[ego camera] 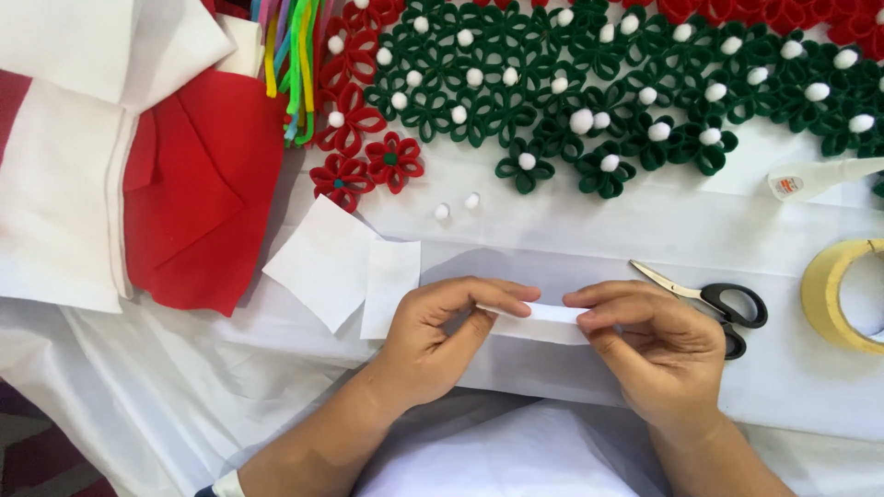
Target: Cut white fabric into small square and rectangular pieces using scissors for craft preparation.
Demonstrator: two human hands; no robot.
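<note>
- left hand [440, 336], lower centre of the frame: fingers curled, thumb and forefinger pinching one end of a small white felt strip [545, 320].
- right hand [656, 345]: fingers pressed together, pinching the strip's other end.
- black-handled scissors [718, 306] lie just right of it.

Black-handled scissors [727, 308], tape roll [833, 294], glue bottle [815, 178], green felt flowers [608, 83], red felt sheet [207, 198].
</note>
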